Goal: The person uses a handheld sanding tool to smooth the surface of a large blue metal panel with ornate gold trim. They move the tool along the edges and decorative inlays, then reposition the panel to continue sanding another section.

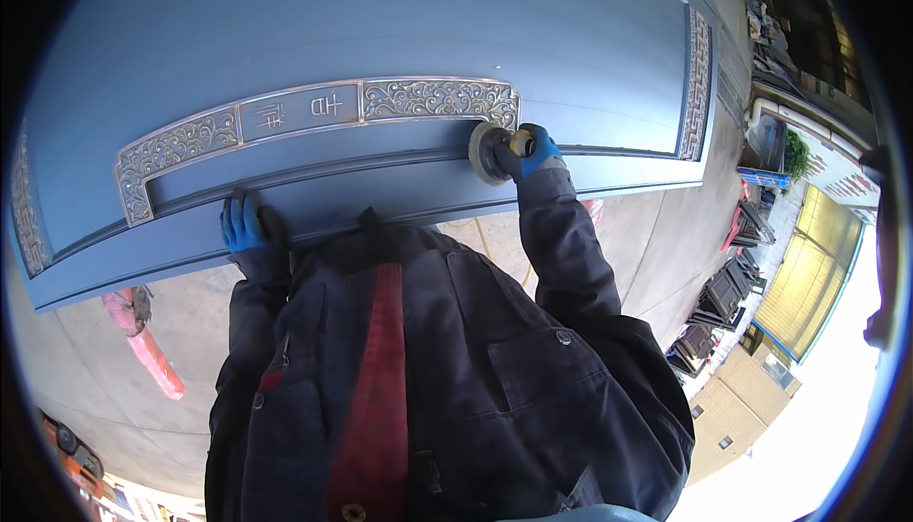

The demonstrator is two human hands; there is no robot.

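Panel (437, 28): blue-grey and broad, lying in front of the person above the floor (628, 246), its near rim close to the jacket (456, 360).
Trim (347, 102): a bronze-toned carved arch on the panel, its two feet pointing toward the near rim.
Sander (498, 152): a round tool at the right foot of the trim, over the grooved line beside the near rim. Its pale pad (481, 154) stands tilted, seen almost edge-on; whether it spins, or touches the trim, cannot be told.
Right hand (540, 149): blue-gloved, closed around the sander.
Left hand (245, 222): blue-gloved, fingers stretched over the near rim, well apart from the sander; no tool shows in it.
Pink leg (152, 351): wrapped, below the panel at the left; it may be part of a support, but the join is out of sight.
Risk at the trim: a running pad drifting off line could catch the foot and rub its bronze tone away or kick the sander sideways.
Risk at the groove: a tilted pad bears on a narrow band, so uneven pressure could gouge the ridge or wear through the finish.
Risk at the rim: a hard push near this edge could shift the panel if it is loosely supported.
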